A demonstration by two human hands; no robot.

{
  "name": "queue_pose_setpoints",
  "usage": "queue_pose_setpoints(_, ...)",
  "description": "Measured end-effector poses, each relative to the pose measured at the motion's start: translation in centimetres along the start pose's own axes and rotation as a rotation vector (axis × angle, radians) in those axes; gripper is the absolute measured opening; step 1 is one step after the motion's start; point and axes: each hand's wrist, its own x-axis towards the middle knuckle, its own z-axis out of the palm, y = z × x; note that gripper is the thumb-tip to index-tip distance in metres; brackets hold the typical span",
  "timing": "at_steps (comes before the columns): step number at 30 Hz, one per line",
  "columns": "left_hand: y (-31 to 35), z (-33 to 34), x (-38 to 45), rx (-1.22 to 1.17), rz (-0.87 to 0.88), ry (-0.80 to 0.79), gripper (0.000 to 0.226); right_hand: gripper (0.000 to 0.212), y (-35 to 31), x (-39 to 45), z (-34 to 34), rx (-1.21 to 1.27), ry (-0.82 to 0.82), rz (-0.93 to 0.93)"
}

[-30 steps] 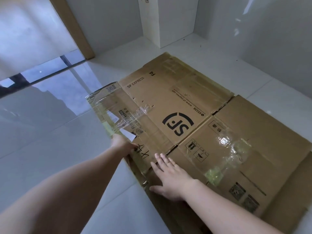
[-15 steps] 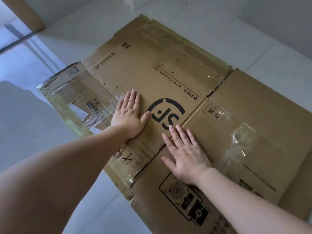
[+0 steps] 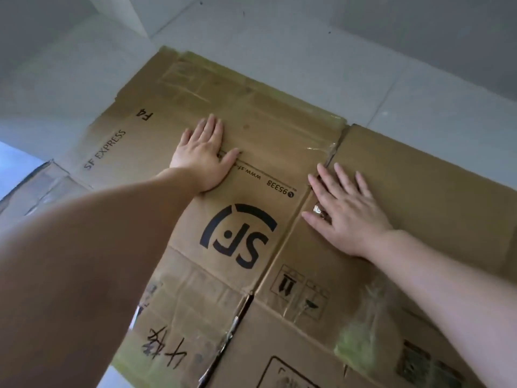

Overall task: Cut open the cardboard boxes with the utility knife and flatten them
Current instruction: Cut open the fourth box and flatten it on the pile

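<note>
Both hands — left hand [image 3: 202,158], right hand [image 3: 347,211] — press flat-fingered on the flattened cardboard box [image 3: 279,121], gripping nothing.

One flattened cardboard box [image 3: 293,127] lies on the floor [image 3: 321,46], opened out into at least four panels; its near and right edges run out of view, so the full panel count cannot be told. Two hands are in view, the left hand [image 3: 204,158] and the right hand [image 3: 344,208], each with five straight fingers flat on the box. On the cardboard there is one large round logo [image 3: 240,233], one pair of handwritten characters [image 3: 165,348], and two small handling symbols [image 3: 300,295] side by side
</note>
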Motion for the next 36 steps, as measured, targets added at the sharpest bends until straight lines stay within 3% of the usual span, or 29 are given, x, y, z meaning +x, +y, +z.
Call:
queue_pose_setpoints(2, -0.1, -0.1, -0.1, 0.013, -0.006, 0.030, 0.077, 0.075, 2.4, 0.8, -0.5, -0.010, -0.006, 0.011)
queue_pose_setpoints(5, -0.2, 0.3, -0.3, 0.025, 0.011, 0.058, 0.076, 0.082, 8.0, 0.5, -0.3, 0.009, 0.088, 0.327)
queue_pose_setpoints(7, -0.2, 0.4, -0.3, 0.026, 0.007, 0.071, 0.076, 0.084, 10.2, 0.3, 0.0, -0.024, 0.110, 0.431)
queue_pose_setpoints(13, 0.1, -0.1, -0.6, 0.021, -0.022, 0.060, 0.075, 0.082, 7.7, -2.1, -0.9, 0.085, -0.093, 0.520)
queue_pose_setpoints(18, 0.6, -0.1, -3.0, -0.047, -0.198, 0.033, 0.073, 0.083, 1.7, -12.8, 4.5, 0.089, -0.064, 0.486)
queue_pose_setpoints(22, -1.2, 0.2, -8.0, -0.055, -0.180, 0.021, 0.072, 0.084, -1.2, -22.0, 8.7, 0.125, -0.044, 0.504)
queue_pose_setpoints(30, -6.8, 2.0, -23.8, -0.133, -0.471, -0.085, 0.073, 0.087, -1.2, -23.6, 9.7, 0.118, -0.041, 0.524)
queue_pose_setpoints(33, -7.1, 2.4, -28.8, -0.310, -0.679, -0.096, 0.083, 0.092, -2.9, -23.8, 8.4, -0.028, -0.041, 0.485)
queue_pose_setpoints(36, -5.9, 2.5, -31.3, -0.706, -0.894, -0.051, 0.078, 0.084, -5.6, -24.9, 9.5, -0.037, 0.046, 0.175)
